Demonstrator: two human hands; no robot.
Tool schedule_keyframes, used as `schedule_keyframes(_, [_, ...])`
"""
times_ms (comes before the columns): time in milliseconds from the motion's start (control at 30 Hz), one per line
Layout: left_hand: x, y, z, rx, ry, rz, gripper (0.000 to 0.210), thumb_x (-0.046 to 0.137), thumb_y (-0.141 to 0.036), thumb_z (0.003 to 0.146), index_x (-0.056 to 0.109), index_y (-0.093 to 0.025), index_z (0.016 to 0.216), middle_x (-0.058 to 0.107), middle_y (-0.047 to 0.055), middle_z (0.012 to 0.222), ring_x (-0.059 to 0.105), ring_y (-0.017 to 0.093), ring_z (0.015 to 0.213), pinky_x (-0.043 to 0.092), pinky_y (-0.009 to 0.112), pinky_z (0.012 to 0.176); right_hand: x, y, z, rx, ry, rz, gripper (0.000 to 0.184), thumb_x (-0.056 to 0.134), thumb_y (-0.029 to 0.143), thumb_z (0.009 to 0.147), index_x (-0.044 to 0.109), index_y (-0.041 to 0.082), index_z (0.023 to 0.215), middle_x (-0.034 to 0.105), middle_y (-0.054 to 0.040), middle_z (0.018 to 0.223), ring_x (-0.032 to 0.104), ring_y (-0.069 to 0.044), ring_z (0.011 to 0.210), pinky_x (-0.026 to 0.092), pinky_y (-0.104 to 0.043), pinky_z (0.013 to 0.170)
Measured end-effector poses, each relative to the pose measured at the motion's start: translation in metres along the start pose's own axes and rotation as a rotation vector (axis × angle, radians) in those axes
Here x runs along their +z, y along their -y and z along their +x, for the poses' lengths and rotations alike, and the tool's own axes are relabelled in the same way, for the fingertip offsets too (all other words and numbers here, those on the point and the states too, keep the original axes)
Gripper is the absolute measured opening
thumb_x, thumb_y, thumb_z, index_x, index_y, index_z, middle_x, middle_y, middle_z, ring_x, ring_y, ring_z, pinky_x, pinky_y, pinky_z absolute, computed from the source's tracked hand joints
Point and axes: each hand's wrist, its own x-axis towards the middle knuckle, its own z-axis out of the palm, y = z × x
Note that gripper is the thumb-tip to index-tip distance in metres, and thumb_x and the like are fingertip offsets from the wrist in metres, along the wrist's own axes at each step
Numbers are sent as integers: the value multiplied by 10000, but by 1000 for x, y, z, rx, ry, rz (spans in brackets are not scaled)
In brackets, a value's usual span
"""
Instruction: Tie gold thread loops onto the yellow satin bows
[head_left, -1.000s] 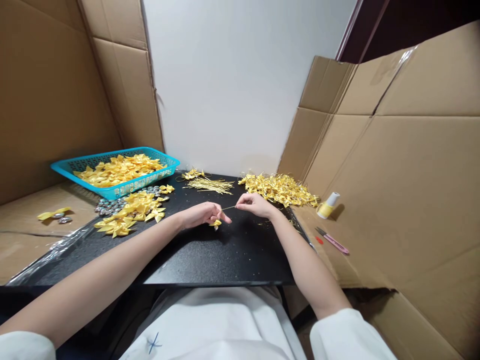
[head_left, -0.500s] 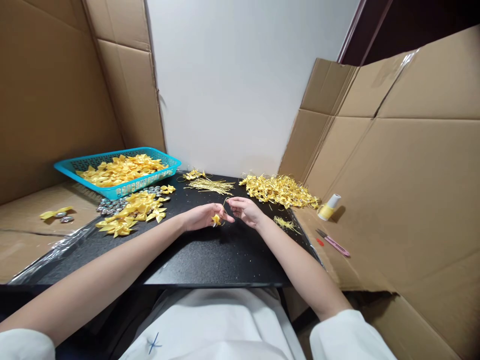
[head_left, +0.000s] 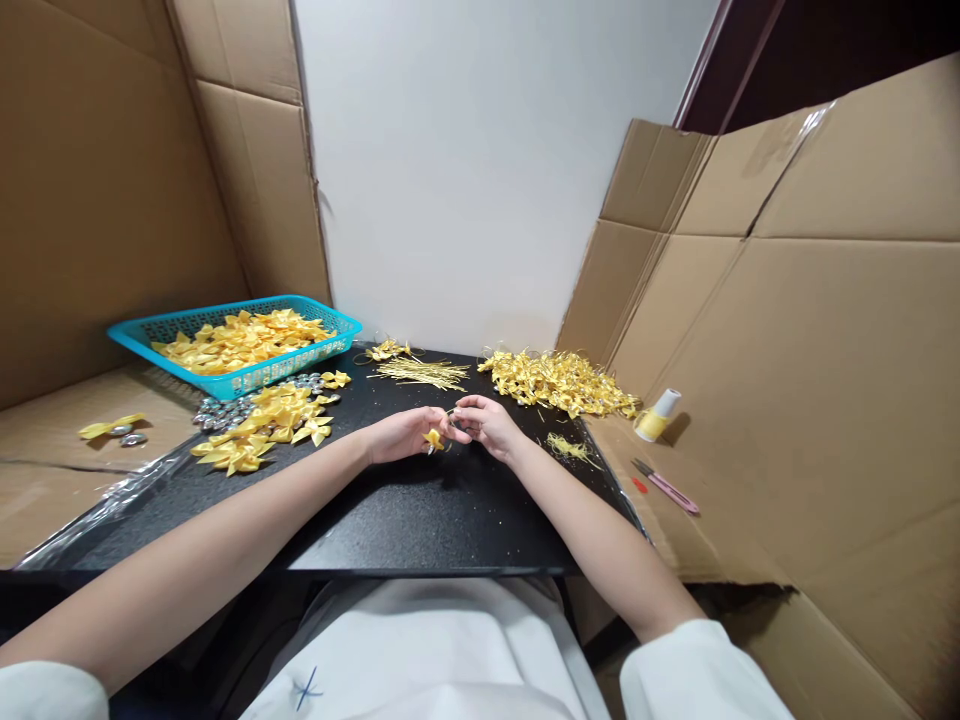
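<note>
Over the middle of the black table, my left hand [head_left: 407, 436] is closed on a small yellow ribbon bow [head_left: 433, 440] that has a shiny silver piece below it. My right hand [head_left: 487, 424] meets it from the right, fingertips pinched on a thin gold cord [head_left: 451, 411] joined to the bow. The fingers of both hands nearly touch, so part of the cord is hidden. Beyond the hands lies a bundle of cut gold cords [head_left: 424, 373]. Loose yellow bows [head_left: 285, 412] and silver buttons [head_left: 223, 411] lie left of my left hand.
A blue basket [head_left: 225, 385] of yellow bows stands at the back left. Bows with cords form a heap [head_left: 559, 382] at the back right. Thread scraps [head_left: 570, 447], a yellow thread spool [head_left: 658, 416] and pink snips [head_left: 667, 487] lie right. Cardboard walls [head_left: 810, 330] flank the table.
My right fingers have come down slightly and closer to my left fingertips. The cord loop that stood up between the hands now lies lower. My left hand keeps the bow.
</note>
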Motion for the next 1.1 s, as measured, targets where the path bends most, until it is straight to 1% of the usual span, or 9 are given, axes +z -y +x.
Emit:
schedule_keyframes(167, [1, 0, 1, 11, -35, 11, 166, 598, -326, 720, 541, -176, 677, 712, 64, 829, 554, 154, 702, 358, 258, 635, -3, -1, 0, 6, 122, -71, 285, 808, 249, 459, 656, 169, 687, 639, 17, 656, 531, -91, 601, 367, -226, 582])
schedule_keyframes(233, [2, -1, 1, 17, -44, 13, 171, 599, -327, 714, 537, -175, 666, 707, 59, 810, 541, 146, 681, 355, 255, 628, -5, 0, 1, -11, 188, -109, 275, 801, 288, 481, 666, 167, 689, 642, 9, 687, 530, -101, 641, 378, -237, 612])
schedule_keyframes(300, [4, -4, 0, 28, -57, 23, 177, 602, -329, 703, 532, -175, 651, 709, 59, 810, 532, 144, 678, 356, 253, 627, -6, 2, 1, -43, 198, -158, 251, 770, 323, 526, 673, 172, 702, 652, -3, 742, 521, -114, 689, 379, -241, 628])
schedule_keyframes(400, [6, -9, -2, 54, -92, 58, 174, 597, -329, 697, 537, -173, 647, 713, 67, 837, 538, 156, 705, 369, 263, 638, -9, 1, 4, -135, 97, -245, 213, 692, 359, 598, 661, 187, 720, 646, -4, 783, 503, -127, 725, 371, -242, 628])
schedule_keyframes(467, [7, -11, -3, 83, -129, 83, 168, 596, -328, 689, 551, -170, 652, 706, 66, 827, 539, 159, 700, 378, 270, 639, -10, -1, 4, -255, 32, -315, 201, 671, 364, 610, 621, 186, 688, 604, 10, 727, 484, -122, 693, 368, -243, 629])
schedule_keyframes(633, [2, -12, -1, 226, -265, 257, 119, 596, -274, 650, 608, -157, 631, 671, 54, 731, 550, 165, 683, 402, 276, 635, -8, -6, -1, -575, 34, -615, 224, 708, 320, 606, 526, 200, 657, 517, 30, 701, 446, -119, 666, 374, -250, 644])
schedule_keyframes(767, [1, -13, -1, 280, -266, 477, 174, 566, -306, 671, 644, -169, 597, 675, 53, 698, 587, 196, 751, 434, 295, 701, 0, -11, -7, -787, -40, -803, 168, 684, 255, 669, 522, 209, 673, 547, 11, 756, 491, -143, 738, 398, -277, 716])
schedule_keyframes(900, [5, -14, -1, 312, -235, 543, 174, 574, -312, 664, 663, -177, 599, 676, 33, 681, 603, 195, 770, 443, 315, 810, 5, -15, -9, -794, -148, -915, 126, 666, 266, 735, 563, 211, 687, 592, -9, 763, 518, -163, 762, 393, -299, 732])
schedule_keyframes(1100, [5, -9, 0, 309, -252, 526, 179, 569, -305, 675, 672, -173, 611, 702, 55, 755, 615, 224, 848, 445, 338, 853, 6, -14, -12, -762, -235, -997, 161, 679, 271, 746, 556, 214, 659, 621, -15, 761, 525, -181, 787, 367, -315, 742])
